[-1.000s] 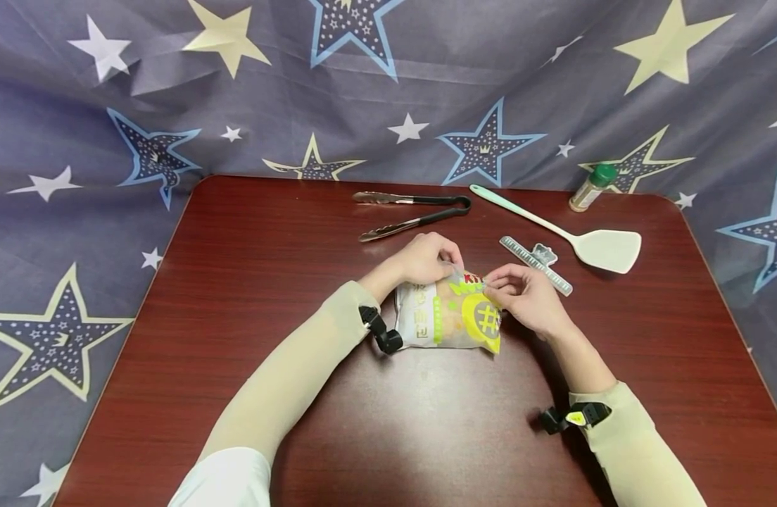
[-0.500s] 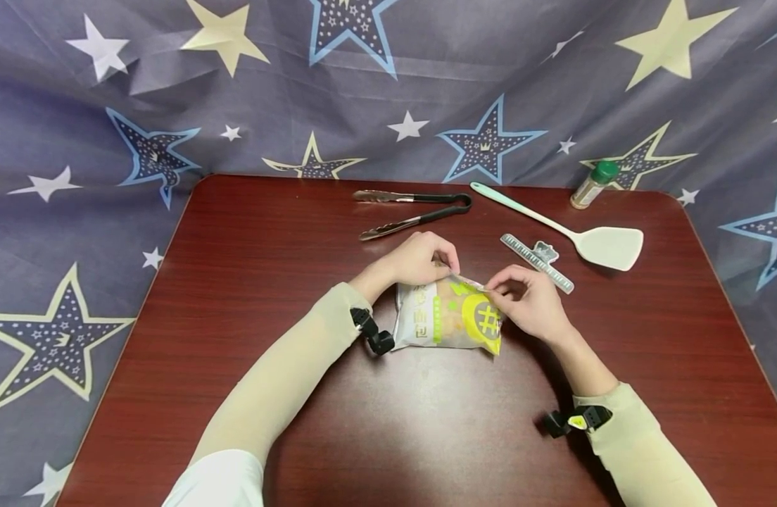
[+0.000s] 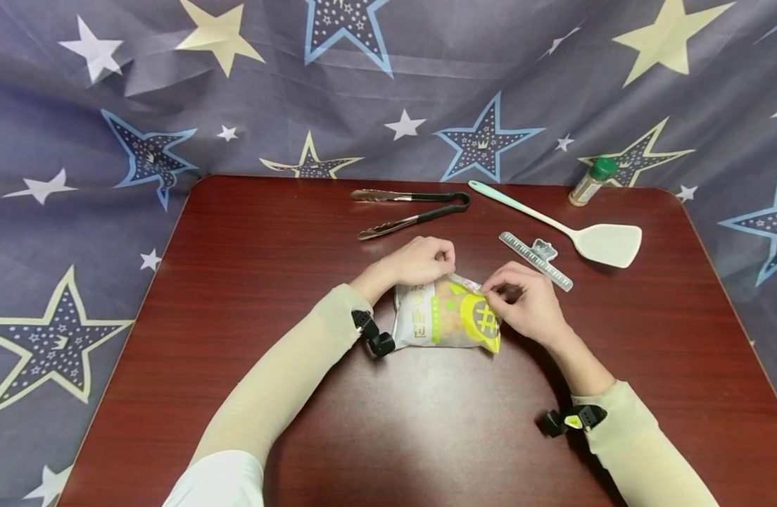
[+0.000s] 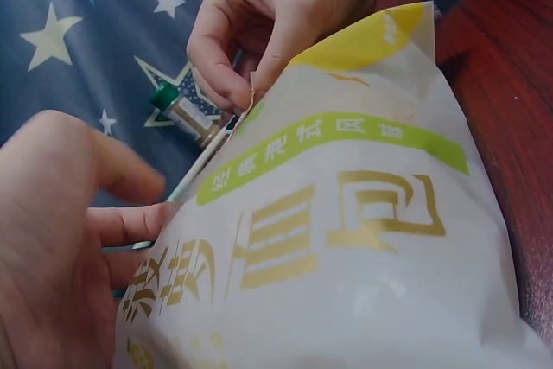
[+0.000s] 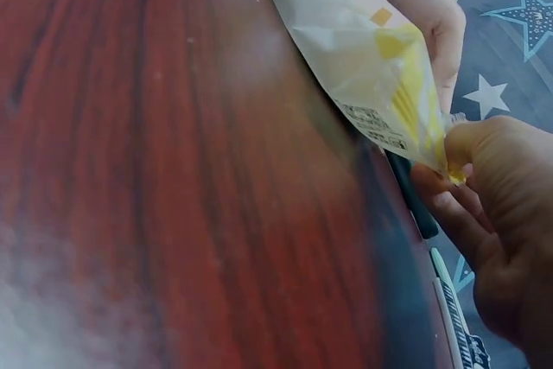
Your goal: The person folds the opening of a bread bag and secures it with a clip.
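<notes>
A white and yellow bread bag (image 3: 420,317) with gold lettering and a green stripe lies on the table in the head view, its far edge folded over. My right hand (image 3: 528,299) pinches the bag's far right edge between thumb and fingers, as the right wrist view shows. My left hand (image 3: 417,260) is at the far left part of that edge with curled fingers. In the left wrist view, the left hand's fingertips (image 4: 151,222) reach behind the edge of the bag, while the blurred thumb stands apart from them.
Behind the hands lie black-handled tongs (image 3: 426,210), a white turner (image 3: 607,245) with a pale green handle end, and a clear ruler-like clip (image 3: 537,260). A green-capped seasoning jar (image 3: 592,183) stands at the back right of the dark red table (image 3: 249,232), before a star-patterned cloth (image 3: 249,105).
The bag's far edge has been folded toward the person, hiding the red print seen earlier. My hands have shifted only slightly along that edge; the bag stays in place.
</notes>
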A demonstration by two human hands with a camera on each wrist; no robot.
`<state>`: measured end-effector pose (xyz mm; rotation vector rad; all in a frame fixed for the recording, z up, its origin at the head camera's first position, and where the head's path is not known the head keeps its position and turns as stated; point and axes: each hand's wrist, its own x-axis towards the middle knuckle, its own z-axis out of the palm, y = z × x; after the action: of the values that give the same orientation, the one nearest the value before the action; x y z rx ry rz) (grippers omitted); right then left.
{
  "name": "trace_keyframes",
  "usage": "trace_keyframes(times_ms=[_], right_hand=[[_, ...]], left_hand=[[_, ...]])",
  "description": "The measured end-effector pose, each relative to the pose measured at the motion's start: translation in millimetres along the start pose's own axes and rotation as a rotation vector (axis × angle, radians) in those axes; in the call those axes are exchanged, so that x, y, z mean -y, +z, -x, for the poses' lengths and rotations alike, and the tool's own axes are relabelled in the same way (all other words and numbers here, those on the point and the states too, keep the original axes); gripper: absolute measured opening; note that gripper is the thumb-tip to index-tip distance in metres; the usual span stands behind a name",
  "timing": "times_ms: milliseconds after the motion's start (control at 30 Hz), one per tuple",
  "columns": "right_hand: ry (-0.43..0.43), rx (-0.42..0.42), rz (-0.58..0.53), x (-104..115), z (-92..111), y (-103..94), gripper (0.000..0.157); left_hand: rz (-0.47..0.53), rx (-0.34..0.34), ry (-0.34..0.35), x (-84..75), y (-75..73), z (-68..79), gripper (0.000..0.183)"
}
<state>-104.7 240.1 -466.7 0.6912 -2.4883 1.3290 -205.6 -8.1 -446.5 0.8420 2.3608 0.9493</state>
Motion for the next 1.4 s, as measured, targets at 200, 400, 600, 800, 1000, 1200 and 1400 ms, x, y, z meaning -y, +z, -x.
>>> trace_keyframes(times_ms=[200, 400, 600, 800, 1000, 1200, 1400], right_hand=[[0.019, -0.013, -0.015, 0.2, 0.7, 0.3, 0.023], [0.091, 0.001, -0.043, 2.6, -1.2, 0.5, 0.016], [0.254, 0.061, 0.126, 6.9, -10.4, 3.6, 0.013], [0.397, 0.173, 0.122, 9.9, -14.8, 2.7, 0.012], [0.462, 0.182, 0.043, 9.2, -15.4, 0.1, 0.015], [0.478, 0.187, -0.019, 6.5, -13.7, -1.9, 0.015], [0.465, 0.175, -0.078, 3.5, -11.8, -1.9, 0.013]], left_hand=[[-0.018, 0.04, -0.002, -12.4, -6.2, 9.4, 0.016], [-0.06, 0.033, 0.071, -10.0, -6.6, 9.9, 0.015], [-0.068, 0.025, 0.103, -7.2, -5.9, 9.0, 0.021], [-0.088, 0.018, 0.092, -5.8, -6.5, 9.2, 0.025], [-0.095, 0.009, 0.059, -5.3, -6.7, 8.9, 0.016], [-0.065, 0.033, 0.041, -6.1, -6.3, 8.0, 0.016], [-0.026, 0.06, 0.053, -7.4, -8.0, 6.7, 0.019]])
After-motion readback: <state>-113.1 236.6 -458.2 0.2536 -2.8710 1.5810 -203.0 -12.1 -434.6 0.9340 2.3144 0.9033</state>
